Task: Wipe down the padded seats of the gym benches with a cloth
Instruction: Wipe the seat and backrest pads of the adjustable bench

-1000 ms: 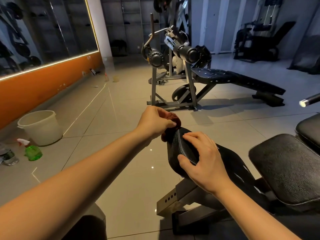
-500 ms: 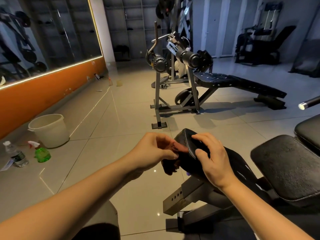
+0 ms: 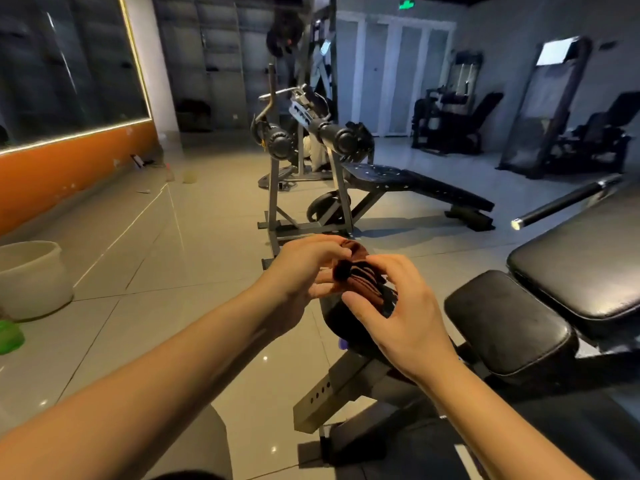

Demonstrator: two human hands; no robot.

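Holding the brown cloth [image 3: 360, 277] bunched between both hands, you had it just above the rounded black front pad [image 3: 341, 329] of the nearest bench. Your left hand [image 3: 304, 271] had its fingers curled, with thumb and fingertips pinching the cloth's upper left edge. Your right hand [image 3: 407, 317] was curled over the cloth's right side, fingers lying across its folds and the thumb reaching in at its lower edge, so both hands gripped it at once. The cloth lay gathered in ridges. Whether its lower folds touched the front pad could not be told, since your hands covered that spot. To the right of your right hand sat the bench's seat pad [image 3: 505, 323], black with a scuffed sheen, and beyond it, higher and farther right, the long back pad [image 3: 585, 258]. Below the front pad the grey steel frame [image 3: 329, 393], with its row of holes, slanted down to the tiled floor [image 3: 166, 306]. Ahead of you stood a second bench [image 3: 419, 188], its black padding sloping down to the right from a rack with roller pads. A dark bar [image 3: 561, 204] with a bright tip poked in from the right, between the two benches. At the left edge a pale bucket [image 3: 31, 278] stood on the floor, with a green bottle [image 3: 8, 336] just beside it.
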